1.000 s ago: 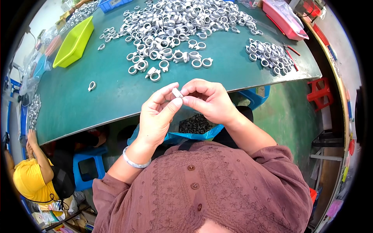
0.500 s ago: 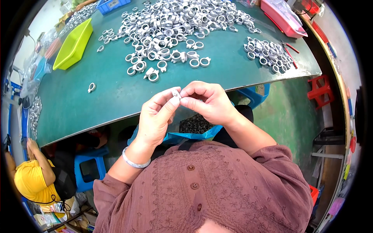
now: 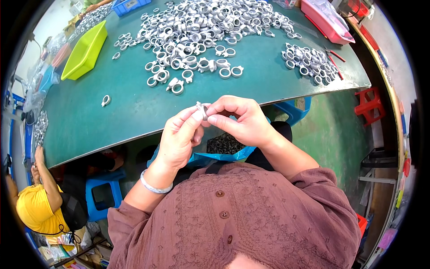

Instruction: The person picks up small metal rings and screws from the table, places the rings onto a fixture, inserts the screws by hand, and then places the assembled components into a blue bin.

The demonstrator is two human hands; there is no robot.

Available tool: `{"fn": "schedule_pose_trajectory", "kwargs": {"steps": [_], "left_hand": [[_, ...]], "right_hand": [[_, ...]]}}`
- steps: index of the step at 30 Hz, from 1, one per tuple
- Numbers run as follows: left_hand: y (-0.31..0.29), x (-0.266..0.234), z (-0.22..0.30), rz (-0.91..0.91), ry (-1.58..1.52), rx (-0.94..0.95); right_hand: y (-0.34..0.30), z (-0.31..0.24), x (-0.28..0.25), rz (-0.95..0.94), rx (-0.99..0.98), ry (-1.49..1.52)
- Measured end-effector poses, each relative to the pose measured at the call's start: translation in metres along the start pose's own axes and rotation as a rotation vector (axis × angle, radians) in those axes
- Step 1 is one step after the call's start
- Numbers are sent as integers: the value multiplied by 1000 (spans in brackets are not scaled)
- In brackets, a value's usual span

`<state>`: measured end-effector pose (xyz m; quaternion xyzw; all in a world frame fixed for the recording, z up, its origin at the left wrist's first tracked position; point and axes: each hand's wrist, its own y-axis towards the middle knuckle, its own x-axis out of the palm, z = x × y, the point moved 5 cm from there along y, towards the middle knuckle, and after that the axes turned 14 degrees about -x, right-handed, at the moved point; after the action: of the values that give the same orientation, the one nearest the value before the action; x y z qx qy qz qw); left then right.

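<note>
Both my hands meet just in front of the table's near edge, around one small silver metal ring [image 3: 204, 113] with a lug on its rim. My left hand [image 3: 181, 134] pinches the ring between thumb and fingers. From the other side, the thumb and forefinger of my right hand [image 3: 242, 119] also grip it. Part of the ring is covered by my fingertips. Beyond my hands a large heap of similar rings [image 3: 197, 31] spreads over the green table [image 3: 134, 94]. A single ring [image 3: 106, 100] lies apart at the left.
A smaller ring pile [image 3: 309, 62] lies at the right, beside red-handled pliers [image 3: 336, 62]. A yellow-green bin [image 3: 85, 51] and pink bin [image 3: 324, 20] stand on the table. Below my hands, a blue bag [image 3: 224, 156] holds dark small parts. A person in yellow [image 3: 40, 204] works at left.
The ring has turned between my fingers, so its opening and lug now show. At left, the other person's arm has reached farther up toward the small parts.
</note>
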<state>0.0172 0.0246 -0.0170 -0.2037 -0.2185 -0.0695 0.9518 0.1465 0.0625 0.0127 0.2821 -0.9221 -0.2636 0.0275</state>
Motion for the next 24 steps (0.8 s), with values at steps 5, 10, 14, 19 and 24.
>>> {"fn": "schedule_pose_trajectory", "kwargs": {"steps": [5, 10, 14, 19, 24], "left_hand": [[1, -3, -2, -1, 14, -6], [-3, 1, 0, 11, 101, 22], [-4, -2, 1, 69, 188, 85], [-7, 0, 5, 146, 309, 291], [-9, 0, 4, 86, 286, 334]], "right_hand": [[2, 0, -2, 10, 32, 55], [1, 6, -2, 36, 108, 154], [1, 4, -1, 31, 69, 127], [1, 3, 2, -18, 46, 73], [-1, 15, -2, 102, 215, 345]]}}
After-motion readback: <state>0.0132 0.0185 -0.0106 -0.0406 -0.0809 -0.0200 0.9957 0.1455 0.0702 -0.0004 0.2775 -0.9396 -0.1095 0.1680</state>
